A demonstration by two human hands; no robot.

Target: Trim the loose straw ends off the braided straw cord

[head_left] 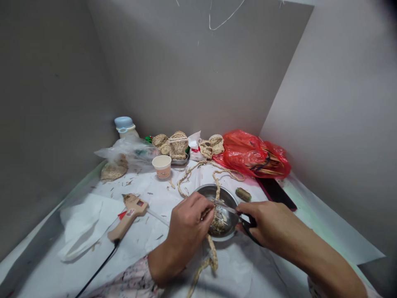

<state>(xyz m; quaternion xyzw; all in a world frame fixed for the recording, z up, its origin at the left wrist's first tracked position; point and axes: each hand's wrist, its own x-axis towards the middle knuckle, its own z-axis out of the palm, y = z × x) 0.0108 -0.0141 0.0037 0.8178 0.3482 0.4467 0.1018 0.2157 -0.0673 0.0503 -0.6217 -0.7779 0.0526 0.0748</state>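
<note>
My left hand (192, 219) is closed on a braided straw rope (212, 250) over the near left rim of a metal bowl (229, 194). My right hand (260, 219) grips black-handled scissors (228, 207) at the bowl's right side, with the blades pointing left to the rope beside my left fingertips. Straw scraps (219, 223) lie inside the bowl. One stretch of rope loops behind the bowl, and another hangs down in front of it. Whether the blades touch the rope is too small to tell.
A glue gun (130, 215) with a black cord lies left. Behind are a paper cup (161, 166), woven straw pieces (178, 145) and a red plastic bag (245, 153). A thread spool (243, 194) and a dark phone (277, 193) lie right.
</note>
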